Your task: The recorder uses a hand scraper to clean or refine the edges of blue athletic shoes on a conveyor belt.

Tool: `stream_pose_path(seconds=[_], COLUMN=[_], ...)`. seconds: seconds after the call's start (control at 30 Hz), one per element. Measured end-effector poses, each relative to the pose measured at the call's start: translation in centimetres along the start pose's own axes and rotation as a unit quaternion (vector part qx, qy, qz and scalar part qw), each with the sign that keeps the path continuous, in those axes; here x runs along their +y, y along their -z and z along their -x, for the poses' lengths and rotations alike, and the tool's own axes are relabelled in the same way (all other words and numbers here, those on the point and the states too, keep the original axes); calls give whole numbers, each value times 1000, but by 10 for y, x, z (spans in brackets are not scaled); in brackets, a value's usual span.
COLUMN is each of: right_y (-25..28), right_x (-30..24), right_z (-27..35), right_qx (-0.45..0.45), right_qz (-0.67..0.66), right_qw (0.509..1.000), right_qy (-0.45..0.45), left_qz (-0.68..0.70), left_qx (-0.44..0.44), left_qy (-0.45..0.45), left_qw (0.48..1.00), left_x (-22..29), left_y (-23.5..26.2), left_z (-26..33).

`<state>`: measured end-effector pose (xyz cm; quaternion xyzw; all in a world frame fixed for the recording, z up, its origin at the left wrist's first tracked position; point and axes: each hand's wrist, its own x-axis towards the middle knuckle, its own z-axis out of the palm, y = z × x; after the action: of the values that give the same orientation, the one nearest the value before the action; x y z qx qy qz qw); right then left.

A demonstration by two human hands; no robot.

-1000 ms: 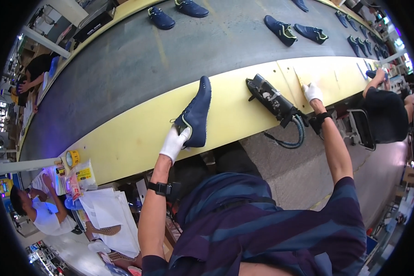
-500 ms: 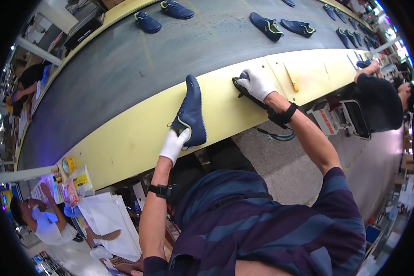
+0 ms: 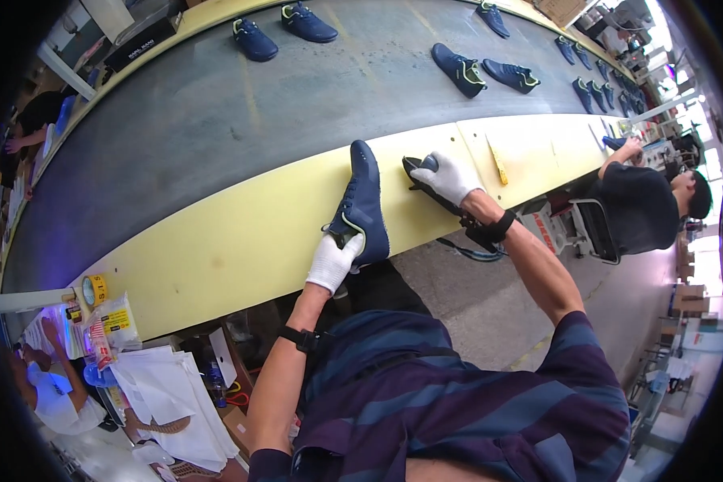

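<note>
Cream-yellow benchtop (image 3: 241,257) curves crosswise before the person, alongside a wide grey conveyor belt (image 3: 177,153). Nearest, the gloved left hand (image 3: 335,263) is clamped on the heel collar of a navy lace-up sneaker (image 3: 365,197), some fingers hidden within the opening. The sneaker's heel sits by the bench's near edge and its toe points away toward the belt, so its long axis runs nearly straight out from the body, the sole edge facing right.

Just right of it, across a bare strip of bench, the gloved right hand (image 3: 451,178) is closed over a black handheld tool (image 3: 414,169), whose front end shows left of the knuckles. That tool slants from far left to near right, its front end toward the sneaker's forefoot, with a dark cable (image 3: 467,251) hanging below the bench edge. Of the two hands, the left is nearer the body.

Farther right lies a slim yellow-handled implement (image 3: 500,170). Beyond, on the belt, rest more navy sneakers (image 3: 458,69); at far right sits a co-worker in black (image 3: 639,209).
</note>
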<state>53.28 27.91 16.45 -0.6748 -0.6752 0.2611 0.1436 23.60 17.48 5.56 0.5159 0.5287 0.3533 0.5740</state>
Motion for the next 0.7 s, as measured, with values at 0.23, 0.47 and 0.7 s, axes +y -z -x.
stream_pose_path(seconds=[0.23,0.47,0.7], right_y=[19,38,28], right_x=[10,49,-35], right_z=[-2,88,90], right_qx=[-108,-70,5], right_qz=[29,67,-64], right_qw=[992,989,998], right_qy=[-58,-115,1], left_qz=[55,-6,-110], left_qx=[16,14,23], left_qy=[16,-18,-39], left_qw=[998,1000,993], left_x=[-12,-1,10], left_y=[-1,2,3], left_z=[-2,-1,-2])
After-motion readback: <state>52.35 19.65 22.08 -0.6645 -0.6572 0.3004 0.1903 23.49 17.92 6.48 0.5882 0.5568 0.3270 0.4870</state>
